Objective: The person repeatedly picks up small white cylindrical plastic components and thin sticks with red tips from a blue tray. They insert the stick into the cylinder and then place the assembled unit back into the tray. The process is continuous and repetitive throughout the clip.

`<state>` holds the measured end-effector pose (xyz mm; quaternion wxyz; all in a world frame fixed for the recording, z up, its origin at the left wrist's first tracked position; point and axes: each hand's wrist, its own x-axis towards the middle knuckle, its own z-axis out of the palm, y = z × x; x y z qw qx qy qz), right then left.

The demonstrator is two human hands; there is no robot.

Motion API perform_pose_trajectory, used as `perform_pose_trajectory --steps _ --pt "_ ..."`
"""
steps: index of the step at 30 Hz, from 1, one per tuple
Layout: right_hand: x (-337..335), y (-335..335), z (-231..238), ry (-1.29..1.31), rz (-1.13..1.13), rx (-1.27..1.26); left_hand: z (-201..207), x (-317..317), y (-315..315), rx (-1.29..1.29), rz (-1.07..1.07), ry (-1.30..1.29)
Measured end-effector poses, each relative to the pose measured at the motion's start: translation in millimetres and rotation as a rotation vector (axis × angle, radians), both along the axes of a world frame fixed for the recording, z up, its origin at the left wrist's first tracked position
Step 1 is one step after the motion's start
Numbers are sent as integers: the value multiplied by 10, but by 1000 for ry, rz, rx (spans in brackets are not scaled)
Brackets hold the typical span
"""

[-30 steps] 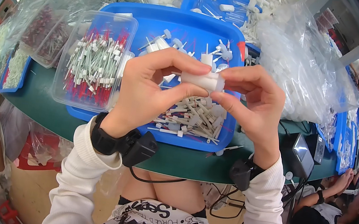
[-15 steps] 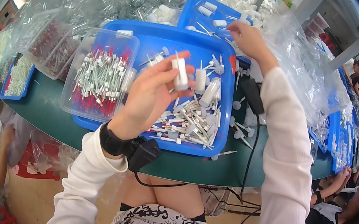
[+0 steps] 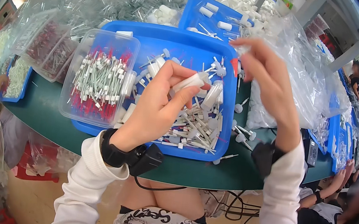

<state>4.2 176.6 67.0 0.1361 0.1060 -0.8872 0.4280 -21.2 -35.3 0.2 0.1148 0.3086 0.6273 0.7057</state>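
Left hand [image 3: 157,104] pinches a white tube [image 3: 189,82] upright over the blue tray [image 3: 170,43], ready, while right hand [image 3: 264,73] pinches a small clear piece.

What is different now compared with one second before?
The right hand let go of the white tube, reached to the far tray and has drawn back holding a small clear piece. The left hand still holds the tube. Blue tray unchanged.
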Motion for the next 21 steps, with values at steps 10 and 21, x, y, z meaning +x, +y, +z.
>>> perform_pose_trajectory --steps 10,21 --pt "300 -186 -479 79 120 -412 -13 -5 36 -32 203 289" --pt "308 -241 -602 183 90 -257 -5 17 26 -186 249 350"
